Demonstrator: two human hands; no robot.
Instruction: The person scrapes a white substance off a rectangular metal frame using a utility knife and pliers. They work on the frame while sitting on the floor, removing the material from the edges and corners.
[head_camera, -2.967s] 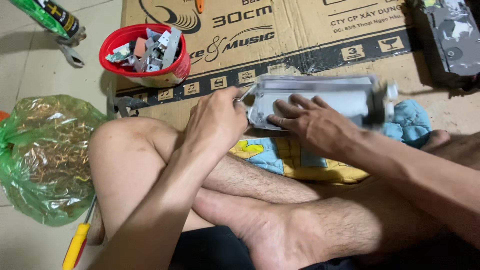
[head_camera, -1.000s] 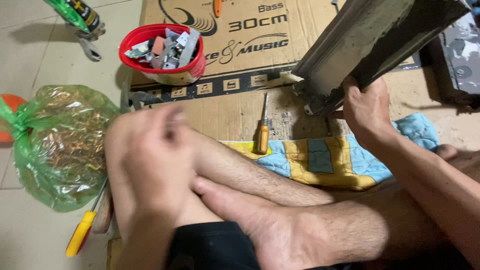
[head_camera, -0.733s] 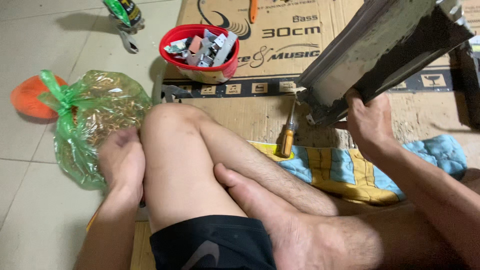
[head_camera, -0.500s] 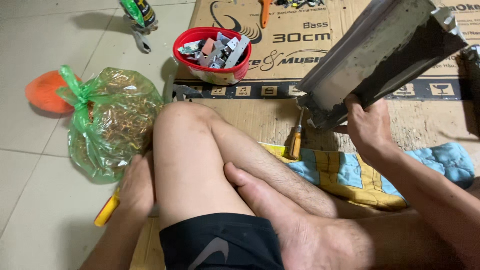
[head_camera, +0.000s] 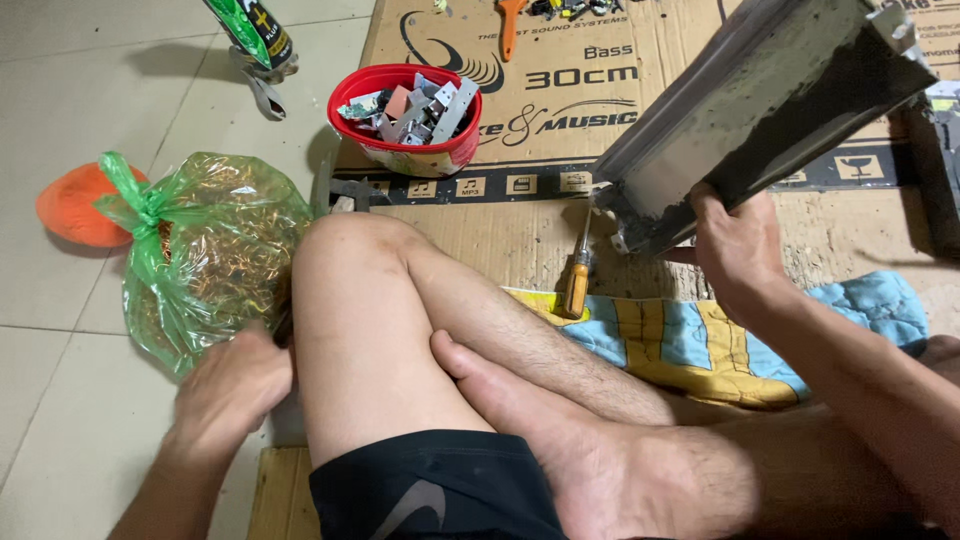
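Observation:
My right hand (head_camera: 738, 252) grips the lower end of a long grey metal casing (head_camera: 770, 100) and holds it tilted up over the cardboard sheet (head_camera: 520, 215). My left hand (head_camera: 232, 388) is down at the lower left beside my bent knee, its fingers curled round a tool whose dark shaft (head_camera: 284, 318) sticks out of the top of the fist. The tool's handle is hidden inside the hand. A screwdriver with an amber handle (head_camera: 576, 285) lies on the cardboard just below the casing.
A green plastic bag of copper wire (head_camera: 215, 250) sits by my left knee, with an orange object (head_camera: 72, 205) behind it. A red bowl of small parts (head_camera: 405, 122), pliers (head_camera: 345, 190), a green can (head_camera: 250, 30) and a blue-and-yellow cloth (head_camera: 720, 345) lie around.
My right hand has lifted the casing off the floor and tilted it up. My left hand went from the casing down past my knee and closed on the tool lying there.

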